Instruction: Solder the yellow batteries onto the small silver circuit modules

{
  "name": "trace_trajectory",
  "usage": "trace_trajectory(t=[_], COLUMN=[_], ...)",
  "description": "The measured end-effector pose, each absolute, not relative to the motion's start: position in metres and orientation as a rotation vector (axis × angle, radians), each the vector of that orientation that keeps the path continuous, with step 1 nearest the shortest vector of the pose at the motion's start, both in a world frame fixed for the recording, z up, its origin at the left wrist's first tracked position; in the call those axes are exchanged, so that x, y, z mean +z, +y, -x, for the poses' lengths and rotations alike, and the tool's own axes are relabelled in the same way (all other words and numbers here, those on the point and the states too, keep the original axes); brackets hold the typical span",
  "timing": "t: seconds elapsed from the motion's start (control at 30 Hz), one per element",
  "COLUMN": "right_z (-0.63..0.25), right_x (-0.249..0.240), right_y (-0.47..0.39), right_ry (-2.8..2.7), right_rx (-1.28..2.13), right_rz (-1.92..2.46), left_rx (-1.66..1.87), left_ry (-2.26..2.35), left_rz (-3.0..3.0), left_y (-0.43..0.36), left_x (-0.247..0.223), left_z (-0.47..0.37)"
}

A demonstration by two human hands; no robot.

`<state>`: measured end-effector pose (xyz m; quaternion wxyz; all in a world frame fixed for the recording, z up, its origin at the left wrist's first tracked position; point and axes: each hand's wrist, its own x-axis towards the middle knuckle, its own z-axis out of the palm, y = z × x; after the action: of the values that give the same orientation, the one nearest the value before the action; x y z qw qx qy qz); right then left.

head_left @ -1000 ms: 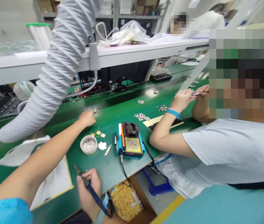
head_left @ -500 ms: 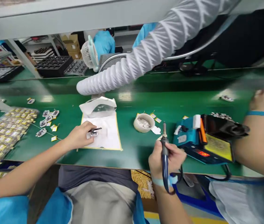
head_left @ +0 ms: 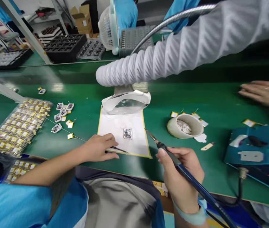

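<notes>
My left hand (head_left: 102,148) rests at the lower left of a white sheet (head_left: 134,142) with yellow edges. Dark, slim tweezers (head_left: 119,148) poke out from under its fingers, pointing right. On the sheet, untouched, lies a small white housing (head_left: 127,133) with a circuit board inside. My right hand (head_left: 184,177) grips a soldering iron (head_left: 191,179) like a pen. Its metal tip points up and left, near the sheet's right edge and apart from the housing.
A grey extraction hose (head_left: 158,66) ends above a clear shield (head_left: 129,103) behind the sheet. A round white tub (head_left: 172,128) stands right, before a blue soldering station (head_left: 243,155). Left are several white housings (head_left: 56,128) and a battery tray (head_left: 20,123). Another person's hand (head_left: 267,93) is far right.
The housing has left my left hand and lies on the sheet; that hand is lower, with the tweezers. The iron has swung from upright to pointing left toward the sheet. The head view has shifted.
</notes>
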<state>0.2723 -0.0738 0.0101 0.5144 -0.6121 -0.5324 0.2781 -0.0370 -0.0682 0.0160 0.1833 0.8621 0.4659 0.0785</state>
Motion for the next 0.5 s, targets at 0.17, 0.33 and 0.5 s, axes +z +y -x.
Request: trace_trajectory(t=[0.17, 0.33, 0.5], right_z=[-0.236, -0.223, -0.221], right_x=[0.019, 0.014, 0.003], right_y=[-0.055, -0.044, -0.048], right_ry=[-1.37, -1.358, -1.254], right_rx=[0.667, 0.676, 0.699], right_rz=[1.433, 1.436, 1.38], left_rx=[0.343, 0.654, 0.956], left_ry=[1.271, 1.399, 1.323], left_rz=[-2.518, -2.553, -2.685], left_y=[-0.09, -0.051, -0.023], left_x=[0.013, 0.021, 0.005], left_z=[0.048, 0.033, 0.025])
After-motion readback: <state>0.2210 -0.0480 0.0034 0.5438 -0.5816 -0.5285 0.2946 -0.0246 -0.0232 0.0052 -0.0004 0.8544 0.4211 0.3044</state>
